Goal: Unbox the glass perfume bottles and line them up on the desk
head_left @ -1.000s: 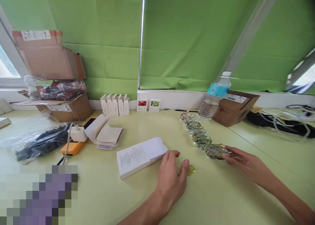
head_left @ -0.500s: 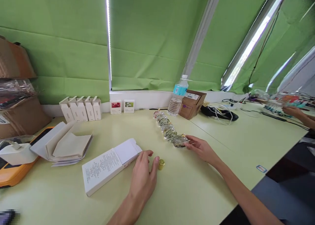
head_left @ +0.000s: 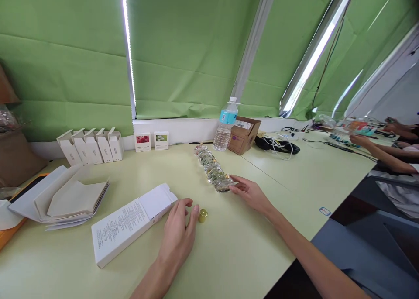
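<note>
A row of shiny clear packets with small gold tops [head_left: 214, 171] lies slantwise on the pale yellow table. My right hand [head_left: 251, 195] has its thumb and fingers closed around the near end of that row. To the left, my left hand [head_left: 178, 231] rests on the table, fingers loosely curved and thumb held apart, with nothing in it. Just right of its thumb stands a small gold cap [head_left: 203, 215]. Beside the left fingers lies a long white box [head_left: 122, 229] with printed text; its flap end points toward the back.
Several narrow white boxes [head_left: 93, 146] stand at the back left, beside two small picture cards [head_left: 143, 142]. A water bottle [head_left: 225, 126] and brown carton [head_left: 242, 135] stand behind the row. Folded white packaging [head_left: 70, 198] lies left. At far right is another person's hand [head_left: 360, 141].
The view has turned to the right, so the things on the table appear further left. Both hands keep nearly the same places beside the packets and the white box.
</note>
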`<state>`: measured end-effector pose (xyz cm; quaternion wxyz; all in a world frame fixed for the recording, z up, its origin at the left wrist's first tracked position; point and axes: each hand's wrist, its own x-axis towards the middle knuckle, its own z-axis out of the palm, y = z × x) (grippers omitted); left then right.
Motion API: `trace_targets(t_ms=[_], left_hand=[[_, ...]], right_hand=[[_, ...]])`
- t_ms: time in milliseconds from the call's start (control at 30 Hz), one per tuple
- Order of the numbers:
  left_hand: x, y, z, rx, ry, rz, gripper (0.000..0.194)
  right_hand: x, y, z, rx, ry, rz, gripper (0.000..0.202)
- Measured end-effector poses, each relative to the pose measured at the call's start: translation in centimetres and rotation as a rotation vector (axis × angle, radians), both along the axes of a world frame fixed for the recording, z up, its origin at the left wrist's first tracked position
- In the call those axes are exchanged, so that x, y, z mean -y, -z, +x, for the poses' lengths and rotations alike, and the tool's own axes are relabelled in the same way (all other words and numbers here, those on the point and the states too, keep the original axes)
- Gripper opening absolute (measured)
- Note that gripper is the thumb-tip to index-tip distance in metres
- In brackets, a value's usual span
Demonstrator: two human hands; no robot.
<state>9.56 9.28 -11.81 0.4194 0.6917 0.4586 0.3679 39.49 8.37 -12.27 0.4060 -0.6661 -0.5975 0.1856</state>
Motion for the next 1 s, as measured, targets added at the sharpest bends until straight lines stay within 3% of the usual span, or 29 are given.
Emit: trace_targets(t_ms=[167, 333, 433, 533, 633, 733, 800, 1000], left_hand=[[0.2, -1.0, -0.3, -0.03, -0.002, -0.061, 0.049], [0.2, -1.7, -0.6, -0.004, 0.025, -0.069, 0.05], [0.1, -1.8, -0.6, 0.012, -0.001, -0.063, 0.051], [0.0, -1.9, -0.6, 0.015, -0.015, -0.062, 0.049], [0.0, -1.9, -0.6, 0.006, -0.011, -0.052, 0.049], [0.1, -1.9, -0.6, -0.015, -0.023, -0.045, 0.05], [0.2, -1.9, -0.5, -0.032, -0.03, -0.053, 0.05], [0.4, -1.8, -0.3, -0.056, -0.036, -0.027, 0.055]], right_hand=[[2.4, -1.5, -2.6, 0.176, 0.219, 0.262, 0.04], [4.6, -2.9, -9.3, 0.213, -0.155, 0.049, 0.035], [4.5, -3.4, -13.0, 0.319, -0.222, 0.006, 0.038], [3.9, -3.8, -14.7, 0.388, -0.272, 0.023, 0.016], [3.7, -4.1, -14.1, 0.351, -0.279, 0.089, 0.015], [3.9, -4.2, -11.6, 0.365, -0.121, 0.154, 0.02], [4.0, -4.0, -9.7, 0.466, -0.012, 0.12, 0.02], [3.1, -2.4, -7.2, 0.597, 0.064, -0.008, 0.011]])
